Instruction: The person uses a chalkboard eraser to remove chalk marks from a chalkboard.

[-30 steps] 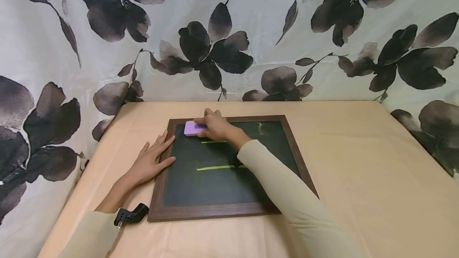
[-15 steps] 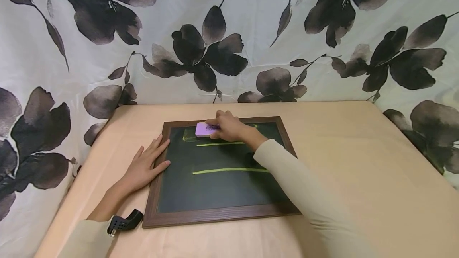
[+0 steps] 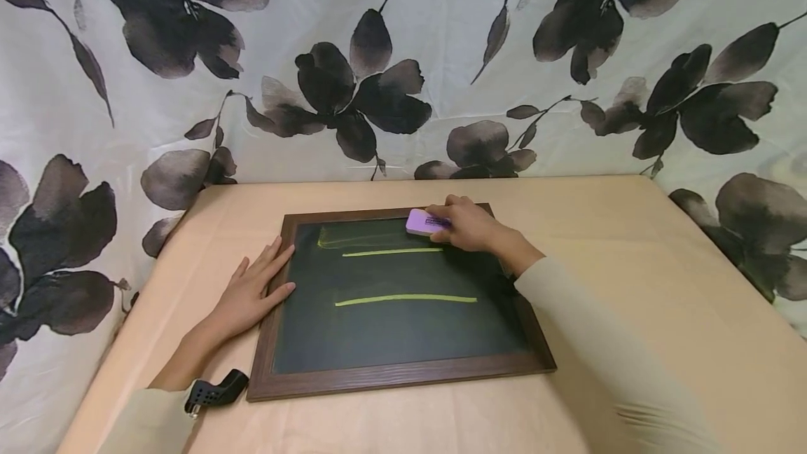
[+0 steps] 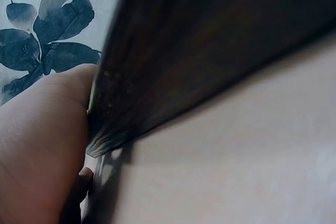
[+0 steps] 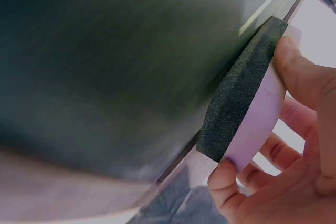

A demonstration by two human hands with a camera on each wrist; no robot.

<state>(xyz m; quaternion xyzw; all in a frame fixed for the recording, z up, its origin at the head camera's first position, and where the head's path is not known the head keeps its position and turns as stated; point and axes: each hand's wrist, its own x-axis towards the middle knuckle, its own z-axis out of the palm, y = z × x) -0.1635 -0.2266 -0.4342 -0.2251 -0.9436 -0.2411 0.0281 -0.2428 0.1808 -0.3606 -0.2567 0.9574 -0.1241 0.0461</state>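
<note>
A chalkboard (image 3: pixel 391 335) in a brown wooden frame lies on the table. Two yellow-green chalk lines, an upper line (image 3: pixel 391 252) and a longer lower line (image 3: pixel 406 297), cross it. Faint chalk smears (image 3: pixel 334 237) show near its top left. My right hand (image 3: pixel 473 226) grips a purple chalkboard eraser (image 3: pixel 418 221) at the top right of the board. In the right wrist view thumb and fingers pinch the sides of the eraser (image 5: pixel 262 108), its dark felt against the board. My left hand (image 3: pixel 249 300) rests with spread fingers on the frame's left edge.
A peach-coloured cloth (image 3: pixel 618 244) covers the table. Behind it hangs a white curtain (image 3: pixel 454 90) with dark flowers. A black device (image 3: pixel 217 391) is strapped to the left wrist.
My right hand has slid the eraser rightward along the board's top, from the left corner. Faint smears show behind it, and the mark at top right is out of sight. The left hand stays put.
</note>
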